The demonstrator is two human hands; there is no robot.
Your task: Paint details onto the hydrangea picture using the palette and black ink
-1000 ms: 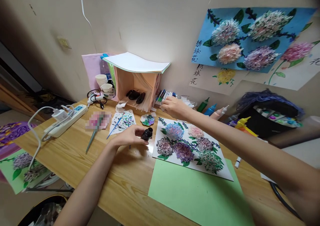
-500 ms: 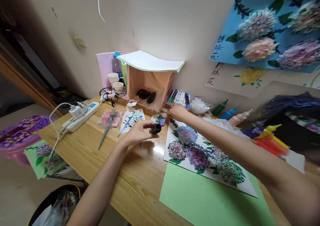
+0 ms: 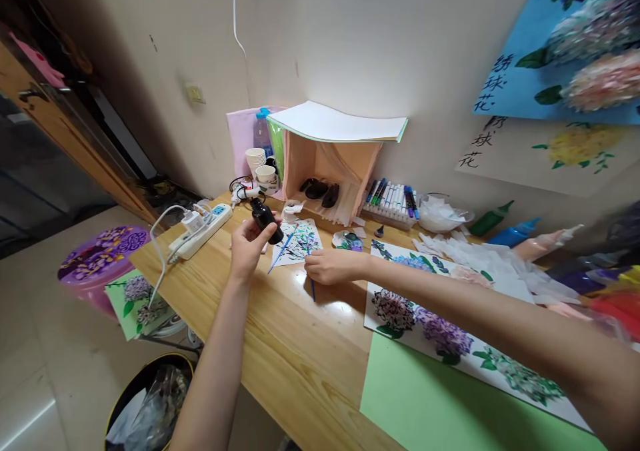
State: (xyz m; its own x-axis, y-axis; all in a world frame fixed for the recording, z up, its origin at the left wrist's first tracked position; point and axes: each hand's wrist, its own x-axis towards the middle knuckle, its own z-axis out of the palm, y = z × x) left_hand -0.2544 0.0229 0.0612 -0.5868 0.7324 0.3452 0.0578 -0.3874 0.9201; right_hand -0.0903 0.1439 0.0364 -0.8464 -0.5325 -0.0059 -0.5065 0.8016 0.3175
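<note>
The left hand is raised above the wooden table with its fingers wrapped around a small black bottle, which tilts with its narrow top toward the upper left, clear of the tabletop. The right hand rests low over the table just beside the flower painting, fingers curled around a thin blue-handled brush whose lower end pokes out beneath the fist. Behind the hands lies a small sheet of paint-streaked paper with another blue brush lying across its edge, and just to its right sits a little flower-shaped palette holding dabs of purple and green paint. Against the wall stands a pink open-fronted box with dark rounded objects inside, too small to identify, and a pad of white paper resting on its top. To the box's right a tray holds a row of markers, and next to that a clear bowl is filled with crumpled white tissue. A stack of paper cups stands left of the box, near a white power strip. On the floor by the table, a dark bin with a yellow rim holds a plastic liner and scraps.
</note>
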